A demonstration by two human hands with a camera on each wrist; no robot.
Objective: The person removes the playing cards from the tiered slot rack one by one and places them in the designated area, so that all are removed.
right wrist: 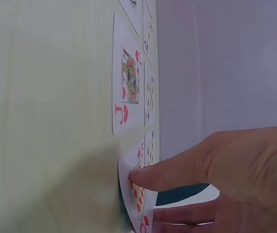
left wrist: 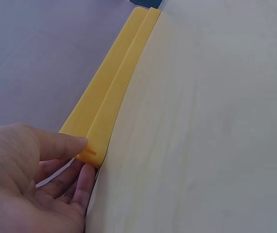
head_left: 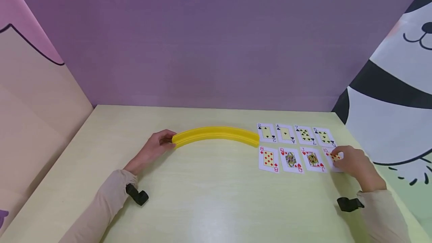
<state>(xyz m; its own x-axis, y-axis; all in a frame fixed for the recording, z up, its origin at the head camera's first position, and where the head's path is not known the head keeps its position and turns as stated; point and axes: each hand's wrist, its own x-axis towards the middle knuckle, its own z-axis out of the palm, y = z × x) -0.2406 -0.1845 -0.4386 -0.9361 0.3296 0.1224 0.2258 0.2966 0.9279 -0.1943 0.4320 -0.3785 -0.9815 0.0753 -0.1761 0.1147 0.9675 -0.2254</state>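
My left hand (head_left: 158,144) grips the left end of a yellow curved track piece (head_left: 216,133), thumb on top and fingers beneath in the left wrist view. The far end of the track reaches the left edge of the playing cards. At the right, my right hand (head_left: 354,163) pinches the ten of diamonds (right wrist: 137,191) between thumb and fingers. That card bows up along its near edge and is partly covered by the thumb. Beside it lies the jack of hearts (head_left: 313,159), followed leftward by the queen of hearts (head_left: 291,159) and the eight of diamonds (head_left: 268,159).
Behind the red cards runs a row of black ones, from the two (head_left: 266,133) to the five (head_left: 324,137). A purple wall (head_left: 216,48) closes off the back of the pale table (head_left: 216,190). Printed panels flank both sides, the right one close to my right arm.
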